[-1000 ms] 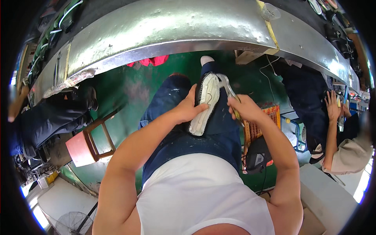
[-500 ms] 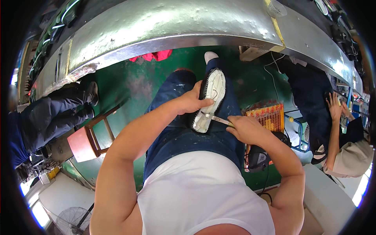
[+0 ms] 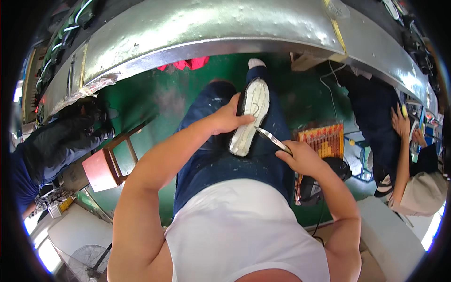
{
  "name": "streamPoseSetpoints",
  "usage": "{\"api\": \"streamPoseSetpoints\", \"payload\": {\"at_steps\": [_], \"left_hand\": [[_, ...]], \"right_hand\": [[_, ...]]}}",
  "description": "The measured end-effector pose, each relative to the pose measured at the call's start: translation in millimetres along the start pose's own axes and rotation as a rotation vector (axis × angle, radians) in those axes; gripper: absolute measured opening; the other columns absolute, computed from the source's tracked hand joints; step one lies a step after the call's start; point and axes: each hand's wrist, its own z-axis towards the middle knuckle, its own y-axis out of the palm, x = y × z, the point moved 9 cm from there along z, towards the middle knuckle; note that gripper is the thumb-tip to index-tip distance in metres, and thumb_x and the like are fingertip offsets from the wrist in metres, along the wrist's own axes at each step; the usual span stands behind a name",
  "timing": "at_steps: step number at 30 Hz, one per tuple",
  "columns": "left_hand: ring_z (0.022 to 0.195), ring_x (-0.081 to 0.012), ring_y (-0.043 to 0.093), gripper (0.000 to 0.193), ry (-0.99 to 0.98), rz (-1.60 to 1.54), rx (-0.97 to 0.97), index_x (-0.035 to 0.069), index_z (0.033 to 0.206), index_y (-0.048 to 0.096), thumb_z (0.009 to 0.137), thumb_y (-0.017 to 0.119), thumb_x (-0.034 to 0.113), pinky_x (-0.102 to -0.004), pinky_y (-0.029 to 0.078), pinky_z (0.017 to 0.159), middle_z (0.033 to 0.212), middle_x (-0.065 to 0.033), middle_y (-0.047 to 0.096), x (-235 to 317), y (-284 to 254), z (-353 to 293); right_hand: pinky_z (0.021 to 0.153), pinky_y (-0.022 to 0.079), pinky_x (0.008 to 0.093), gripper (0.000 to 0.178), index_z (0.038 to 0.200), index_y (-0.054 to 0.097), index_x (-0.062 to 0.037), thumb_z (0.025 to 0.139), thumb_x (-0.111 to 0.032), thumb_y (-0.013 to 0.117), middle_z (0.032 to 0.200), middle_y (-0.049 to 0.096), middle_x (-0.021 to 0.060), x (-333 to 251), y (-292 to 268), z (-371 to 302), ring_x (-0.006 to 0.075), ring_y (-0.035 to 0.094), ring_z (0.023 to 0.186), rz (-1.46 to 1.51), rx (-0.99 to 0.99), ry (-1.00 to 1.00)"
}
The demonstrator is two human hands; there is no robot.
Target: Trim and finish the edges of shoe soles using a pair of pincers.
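A shoe upper [image 3: 243,141] lies sole side up across my thighs, its long white underside framed by a dark, ragged edge. My left hand [image 3: 231,118] is closed around its left side, with the thumb pressed on the white face. In my right hand [image 3: 306,158] I grip a shiny metal tool that looks like a pair of pincers [image 3: 269,135]. Its curved tip is at the right edge of the shoe, close to my left thumb. My right fingers partly hide the handles. A small dark curved mark shows on the white underside.
A metal-topped bench [image 3: 211,28] runs across in front of me. A beaded seat mat [image 3: 324,141] and a black bag [image 3: 314,188] are on my right, a red-topped stool [image 3: 101,170] on my left. Other people work at both sides. A fan [image 3: 89,261] stands at lower left.
The tool's tip has moved from across the white underside to the shoe's right edge, and its angle has turned. My left hand keeps its hold. The person on the right has moved their hands.
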Motion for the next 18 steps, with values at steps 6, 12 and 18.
{"api": "streamPoseSetpoints", "payload": {"at_steps": [6, 12, 18], "left_hand": [[0.140, -0.0276, 0.040, 0.097, 0.008, 0.088, 0.016, 0.000, 0.156, 0.008, 0.089, 0.073, 0.025, -0.0369, 0.032, 0.116, 0.149, -0.0218, 0.041, 1.8, 5.3, 3.2], [0.133, -0.0312, 0.049, 0.097, -0.009, 0.123, 0.065, -0.002, 0.155, 0.008, 0.088, 0.074, 0.023, -0.0365, 0.037, 0.112, 0.143, -0.0256, 0.047, 16.5, 5.4, -6.1], [0.133, -0.0310, 0.049, 0.098, 0.143, 0.162, 0.100, -0.003, 0.154, 0.008, 0.087, 0.075, 0.023, -0.0362, 0.038, 0.111, 0.143, -0.0258, 0.046, 9.2, 8.1, 0.4]], "right_hand": [[0.078, 0.050, 0.0497, 0.041, 0.101, 0.063, 0.0040, 0.098, -0.037, 0.057, 0.088, 0.067, 0.0260, -9.1, 27.9, 7.7, 0.0444, 0.065, 0.087, -0.043, -0.394, 0.061], [0.076, 0.051, 0.0507, 0.039, 0.099, 0.063, -0.0023, 0.097, -0.041, 0.058, 0.091, 0.069, 0.0215, -6.2, 30.4, 14.4, 0.0425, 0.066, 0.086, -0.230, -0.163, -0.044], [0.071, 0.052, 0.0505, 0.039, 0.096, 0.062, -0.0058, 0.097, -0.044, 0.057, 0.091, 0.069, 0.0174, 8.4, 36.9, 0.0, 0.0402, 0.067, 0.082, -0.215, -0.001, -0.122]]}}
